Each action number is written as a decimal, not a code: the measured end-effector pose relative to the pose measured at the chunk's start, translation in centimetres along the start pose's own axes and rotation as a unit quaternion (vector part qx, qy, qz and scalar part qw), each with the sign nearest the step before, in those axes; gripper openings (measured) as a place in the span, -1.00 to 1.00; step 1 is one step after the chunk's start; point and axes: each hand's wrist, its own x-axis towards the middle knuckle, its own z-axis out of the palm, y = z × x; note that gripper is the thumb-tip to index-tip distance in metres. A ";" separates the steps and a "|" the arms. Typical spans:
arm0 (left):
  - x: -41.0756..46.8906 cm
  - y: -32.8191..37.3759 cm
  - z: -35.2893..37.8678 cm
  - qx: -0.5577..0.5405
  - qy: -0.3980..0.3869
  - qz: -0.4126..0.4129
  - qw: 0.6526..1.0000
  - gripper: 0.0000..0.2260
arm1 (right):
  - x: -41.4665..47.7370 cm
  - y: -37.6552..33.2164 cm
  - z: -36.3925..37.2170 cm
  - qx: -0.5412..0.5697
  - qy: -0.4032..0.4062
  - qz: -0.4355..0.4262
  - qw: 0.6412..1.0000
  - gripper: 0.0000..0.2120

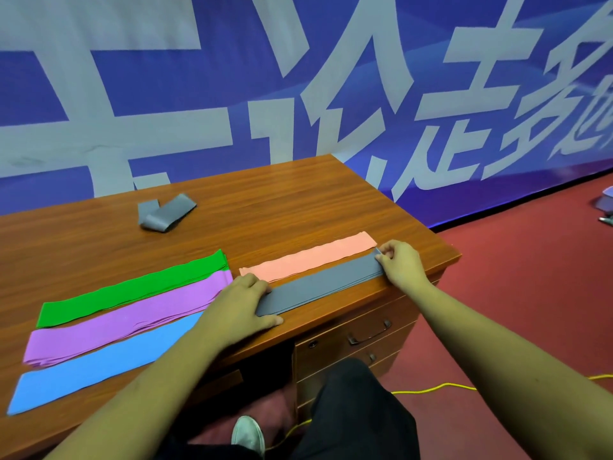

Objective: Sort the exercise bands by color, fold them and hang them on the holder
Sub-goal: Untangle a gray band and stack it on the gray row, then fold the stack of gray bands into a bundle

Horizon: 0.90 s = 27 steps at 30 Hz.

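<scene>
Grey bands (pixel 318 287) being squared: left grip (pixel 245 303) presses flat at 8 o'clock, right grip (pixel 398 260) pinches the 2 o'clock end; folding likely next.

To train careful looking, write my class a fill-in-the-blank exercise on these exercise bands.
1. The flat stack that the left hand and the right hand touch is ____.
2. Between the green stack and the blue stack lies the ____ one.
3. The cable on the floor is ____.
Missing words: grey, purple, yellow.
</scene>
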 end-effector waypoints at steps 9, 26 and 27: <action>-0.4 -0.2 0.2 -0.008 0.024 0.046 0.999 -0.57 | -1.7 -0.8 1.0 -0.122 0.078 -0.056 0.988 -0.74; 1.6 -17.8 -8.5 -0.115 0.201 -0.270 0.935 -0.94 | -0.4 -23.2 12.2 -0.104 -0.145 -0.320 0.930 -0.59; 2.2 -19.0 -8.6 -0.117 0.201 -0.277 0.933 -0.93 | -0.1 -24.5 13.5 -0.106 -0.154 -0.320 0.929 -0.59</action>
